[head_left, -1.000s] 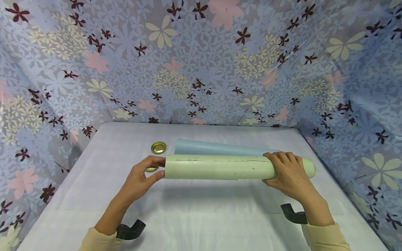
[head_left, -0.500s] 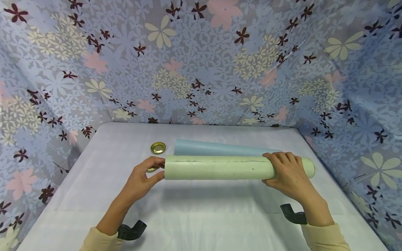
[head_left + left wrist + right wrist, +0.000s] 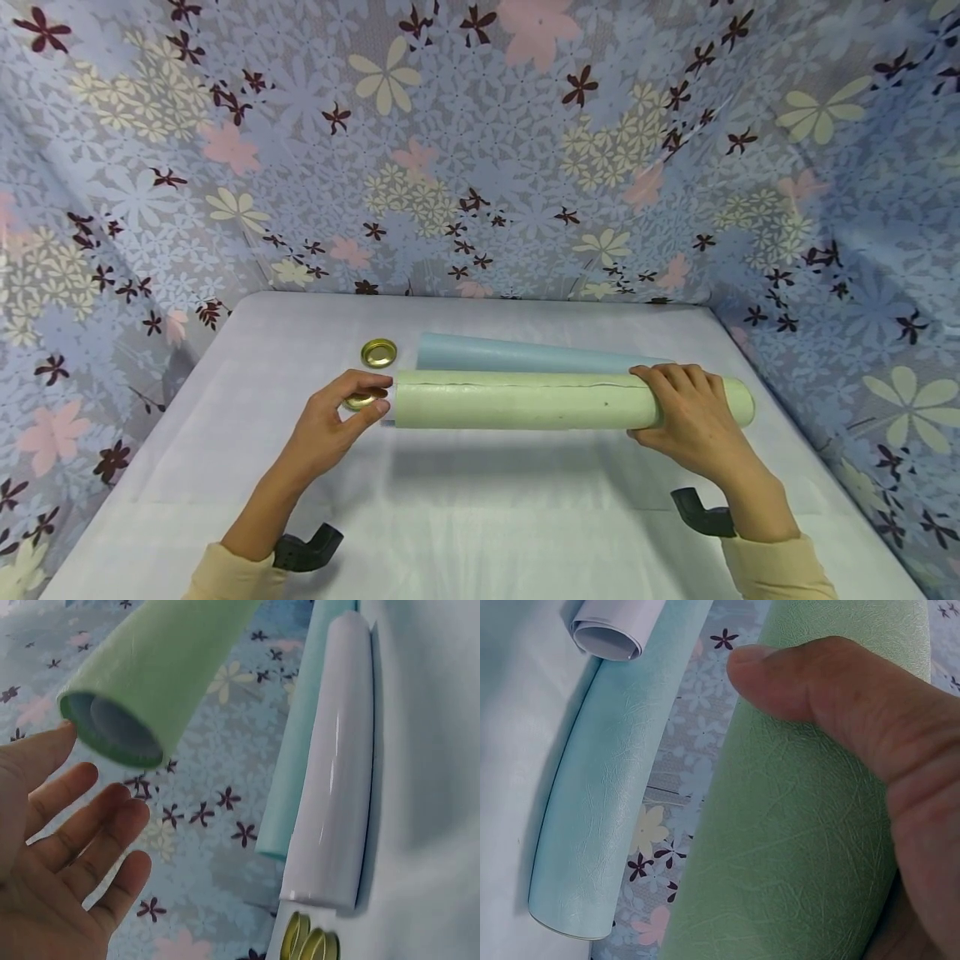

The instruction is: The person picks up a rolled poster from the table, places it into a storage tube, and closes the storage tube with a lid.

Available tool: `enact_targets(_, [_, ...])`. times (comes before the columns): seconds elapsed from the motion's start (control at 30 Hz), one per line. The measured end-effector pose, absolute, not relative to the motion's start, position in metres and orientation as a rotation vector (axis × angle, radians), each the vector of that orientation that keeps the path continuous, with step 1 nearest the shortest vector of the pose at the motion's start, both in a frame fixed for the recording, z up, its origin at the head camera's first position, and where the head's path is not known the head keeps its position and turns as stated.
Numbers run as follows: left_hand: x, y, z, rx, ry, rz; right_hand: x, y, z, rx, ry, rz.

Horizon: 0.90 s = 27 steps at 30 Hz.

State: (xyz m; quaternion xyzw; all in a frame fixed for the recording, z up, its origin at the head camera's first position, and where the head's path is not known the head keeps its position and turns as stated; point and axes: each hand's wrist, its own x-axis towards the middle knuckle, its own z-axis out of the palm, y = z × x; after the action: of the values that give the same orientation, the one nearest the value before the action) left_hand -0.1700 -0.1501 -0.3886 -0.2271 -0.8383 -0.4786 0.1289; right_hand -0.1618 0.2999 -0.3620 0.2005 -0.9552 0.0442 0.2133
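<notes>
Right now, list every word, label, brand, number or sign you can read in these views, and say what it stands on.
None: no view shows any readable text.
The green roll, gripped by the right hand, is plain.
The blue roll and the white roll are plain.
The gold lids show no lettering.
The left hand is at the green roll's end.

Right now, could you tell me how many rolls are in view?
3: green roll in the right hand; blue roll on the table behind it; white roll beside the blue.

White-covered table point(image 3: 225, 467) backed and flanked by flowered cloth point(image 3: 480, 150)
</notes>
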Motion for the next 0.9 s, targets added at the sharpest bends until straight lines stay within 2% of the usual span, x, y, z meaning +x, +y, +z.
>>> enact_targets(0.53, [-0.196,-0.179,-0.405,-0.379,-2.706,-1.023,-0.161,0.304,-0.363,0.541,-2.647,0.111])
enact_targets(0.9, [-0.218,-0.186,-0.423,-0.495,-2.901,-0.491,-0.16,0.306,-0.365,0.547,-2.653,0.107])
